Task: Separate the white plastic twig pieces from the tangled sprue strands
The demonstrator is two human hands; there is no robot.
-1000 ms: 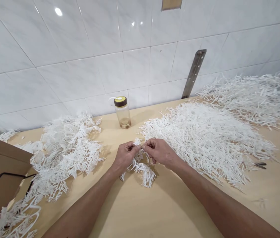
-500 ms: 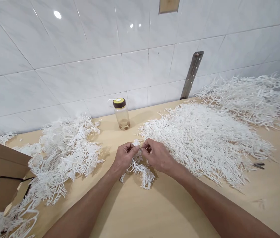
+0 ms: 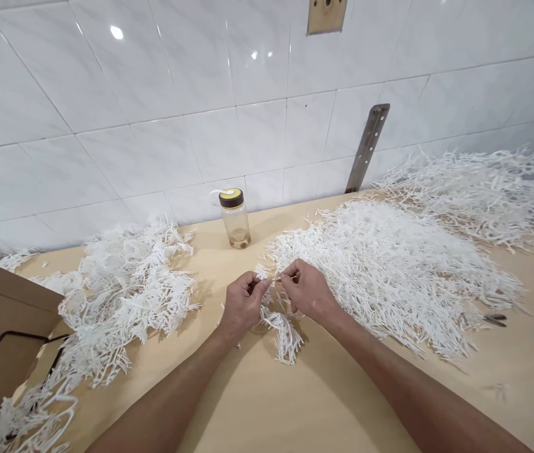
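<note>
Centrally, two bare hands sit just apart over one pale wood-coloured table (image 3: 323,402). The left hand (image 3: 245,301) has thumb and forefinger closed on one white fringed bunch of thin strands (image 3: 288,343), which hangs below and between the hands. The right hand (image 3: 309,290) pinches one thin white strand (image 3: 275,278) that spans the gap. Two large white strand heaps flank them, one left (image 3: 130,283), one right (image 3: 399,270). Behind stands one clear cylindrical bottle with a brown-and-yellow lid (image 3: 235,226); one small dark metal tool (image 3: 495,320) lies beside the right heap.
</note>
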